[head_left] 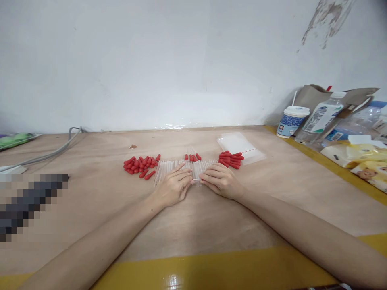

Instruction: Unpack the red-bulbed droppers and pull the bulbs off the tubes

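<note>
A row of clear thin tubes point(169, 166) lies side by side on the wooden table point(211, 217). My left hand point(173, 186) and my right hand point(220, 179) rest on the near ends of the tubes, fingertips meeting in the middle, fingers curled and pinching at a tube between them. A pile of small red caps point(139, 164) lies to the left of the tubes. Three red caps point(192, 157) sit just behind the row. Longer red capped pieces point(231, 159) lie in a heap to the right.
A stack of clear plastic bags point(238, 146) lies behind the right heap. At the far right stand a lidded paper cup point(292, 120), a plastic bottle point(320, 116), tissue packs point(356, 155) and a brown bag. A grey cable point(51, 154) runs along the left. Yellow tape edges the table front.
</note>
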### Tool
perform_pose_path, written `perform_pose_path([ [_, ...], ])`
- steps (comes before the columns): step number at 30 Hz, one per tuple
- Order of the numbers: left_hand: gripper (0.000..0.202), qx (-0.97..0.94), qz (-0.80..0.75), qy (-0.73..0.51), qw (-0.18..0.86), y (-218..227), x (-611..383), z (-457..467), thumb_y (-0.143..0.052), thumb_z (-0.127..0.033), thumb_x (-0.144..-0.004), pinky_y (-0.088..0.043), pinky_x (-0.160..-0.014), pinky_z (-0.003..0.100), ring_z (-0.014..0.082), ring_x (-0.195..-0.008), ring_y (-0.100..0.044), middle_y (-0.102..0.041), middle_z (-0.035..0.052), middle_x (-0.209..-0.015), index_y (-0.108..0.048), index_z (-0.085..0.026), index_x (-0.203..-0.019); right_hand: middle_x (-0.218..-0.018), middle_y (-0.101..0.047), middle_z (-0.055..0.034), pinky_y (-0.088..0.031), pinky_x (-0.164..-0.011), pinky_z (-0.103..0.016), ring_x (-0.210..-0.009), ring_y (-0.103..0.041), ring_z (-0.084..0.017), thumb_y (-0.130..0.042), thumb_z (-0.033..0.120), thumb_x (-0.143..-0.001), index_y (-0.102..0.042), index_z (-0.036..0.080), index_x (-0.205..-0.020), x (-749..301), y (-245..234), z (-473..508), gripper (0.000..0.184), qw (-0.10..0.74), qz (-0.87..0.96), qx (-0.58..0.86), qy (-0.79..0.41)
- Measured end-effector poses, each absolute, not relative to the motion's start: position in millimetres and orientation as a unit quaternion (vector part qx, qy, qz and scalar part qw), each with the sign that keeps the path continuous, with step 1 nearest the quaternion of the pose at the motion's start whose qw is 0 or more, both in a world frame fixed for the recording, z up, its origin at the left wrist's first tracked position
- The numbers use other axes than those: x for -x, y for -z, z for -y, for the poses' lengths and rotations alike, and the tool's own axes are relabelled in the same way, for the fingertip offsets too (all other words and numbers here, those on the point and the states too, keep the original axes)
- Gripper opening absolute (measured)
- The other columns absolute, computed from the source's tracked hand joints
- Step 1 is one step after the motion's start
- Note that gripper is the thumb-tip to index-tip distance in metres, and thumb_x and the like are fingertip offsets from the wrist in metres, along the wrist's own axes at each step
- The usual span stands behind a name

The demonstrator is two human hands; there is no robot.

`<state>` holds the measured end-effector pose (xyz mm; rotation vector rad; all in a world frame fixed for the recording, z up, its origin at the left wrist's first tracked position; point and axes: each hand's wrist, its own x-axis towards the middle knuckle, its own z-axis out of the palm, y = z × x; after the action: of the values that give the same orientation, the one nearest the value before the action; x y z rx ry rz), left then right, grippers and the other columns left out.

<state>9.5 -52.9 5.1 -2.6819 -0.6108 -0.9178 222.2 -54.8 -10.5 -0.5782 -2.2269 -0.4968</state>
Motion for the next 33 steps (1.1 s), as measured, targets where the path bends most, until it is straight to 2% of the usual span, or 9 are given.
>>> perform_pose_path([
  [12,0.017,0.921,0.213,0.306,0.113,-4,-7,53,-0.044,-0.016,-0.086,-0.035,-0.105,0.044,0.0169,-0.097,-0.061,-0.068,0.0046,-0.082,-0.061,-0.015,-0.083,-0.075,-0.066,-0.0029,-0.043,-0.069,-0.029,-0.075,-0.055,-0.014,-0.052,0.021,-0.085,-0.063,0.018,-0.088,-227,9,58,0.012,0.38,0.868,0.227,0.226],
  [16,0.016,0.913,0.219,0.321,0.128,-3,-4,51,-0.045,-0.016,-0.085,-0.04,-0.1,0.04,0.0168,-0.096,-0.061,-0.068,0.0055,-0.086,-0.061,-0.015,-0.085,-0.073,-0.067,-0.0018,-0.04,-0.065,-0.03,-0.07,-0.055,-0.013,-0.051,0.022,-0.086,-0.065,0.02,-0.085,-236,8,58,0.014,0.373,0.86,0.247,0.244],
  [19,0.015,0.885,0.259,0.36,0.142,0,6,45,-0.046,-0.017,-0.085,-0.047,-0.089,0.035,0.0163,-0.088,-0.062,-0.067,0.0048,-0.086,-0.061,-0.016,-0.086,-0.071,-0.067,-0.0021,-0.038,-0.062,-0.032,-0.067,-0.055,-0.015,-0.055,0.025,-0.083,-0.067,0.021,-0.084,-256,1,55,0.012,0.402,0.82,0.324,0.249],
  [21,0.015,0.859,0.3,0.388,0.144,3,12,41,-0.046,-0.019,-0.086,-0.05,-0.075,0.029,0.0149,-0.08,-0.061,-0.065,0.0048,-0.087,-0.062,-0.017,-0.086,-0.074,-0.068,-0.0034,-0.04,-0.062,-0.032,-0.065,-0.055,-0.015,-0.056,0.03,-0.082,-0.068,0.023,-0.088,-273,-6,52,0.015,0.427,0.782,0.397,0.219],
  [24,0.019,0.83,0.352,0.408,0.145,5,12,36,-0.045,-0.02,-0.086,-0.047,-0.057,0.023,0.0108,-0.066,-0.054,-0.058,0.0063,-0.092,-0.062,-0.018,-0.095,-0.081,-0.065,-0.006,-0.044,-0.062,-0.03,-0.068,-0.057,-0.015,-0.05,0.034,-0.085,-0.068,0.022,-0.092,-298,-17,44,0.022,0.481,0.724,0.471,0.15],
  [27,0.033,0.829,0.362,0.4,0.147,5,5,36,-0.04,-0.013,-0.085,-0.045,-0.055,0.023,0.0109,-0.066,-0.049,-0.049,0.0075,-0.091,-0.055,-0.017,-0.114,-0.082,-0.061,-0.0078,-0.046,-0.063,-0.031,-0.072,-0.057,-0.017,-0.047,0.034,-0.084,-0.066,0.019,-0.095,-319,-23,35,0.026,0.495,0.689,0.512,0.136],
  [29,0.041,0.836,0.35,0.397,0.148,3,0,35,-0.038,-0.008,-0.082,-0.046,-0.057,0.024,0.0123,-0.069,-0.048,-0.045,0.0059,-0.084,-0.05,-0.015,-0.121,-0.081,-0.06,-0.0079,-0.046,-0.06,-0.031,-0.067,-0.055,-0.016,-0.047,0.031,-0.083,-0.064,0.017,-0.099,-330,-24,29,0.027,0.481,0.681,0.542,0.107],
  [31,0.042,0.837,0.339,0.401,0.152,3,-3,34,-0.038,-0.006,-0.081,-0.046,-0.057,0.024,0.0128,-0.069,-0.047,-0.044,0.0042,-0.08,-0.05,-0.016,-0.12,-0.081,-0.06,-0.0072,-0.044,-0.055,-0.029,-0.057,-0.052,-0.013,-0.049,0.029,-0.079,-0.06,0.015,-0.103,-336,-22,26,0.03,0.473,0.671,0.568,0.054],
  [33,0.039,0.839,0.324,0.408,0.155,3,-3,32,-0.038,-0.006,-0.081,-0.046,-0.06,0.025,0.0131,-0.071,-0.049,-0.047,0.004,-0.08,-0.053,-0.018,-0.115,-0.076,-0.061,-0.0053,-0.042,-0.051,-0.027,-0.051,-0.05,-0.011,-0.052,0.029,-0.075,-0.058,0.014,-0.098,-338,-21,25,0.028,0.462,0.666,0.586,0.008],
])
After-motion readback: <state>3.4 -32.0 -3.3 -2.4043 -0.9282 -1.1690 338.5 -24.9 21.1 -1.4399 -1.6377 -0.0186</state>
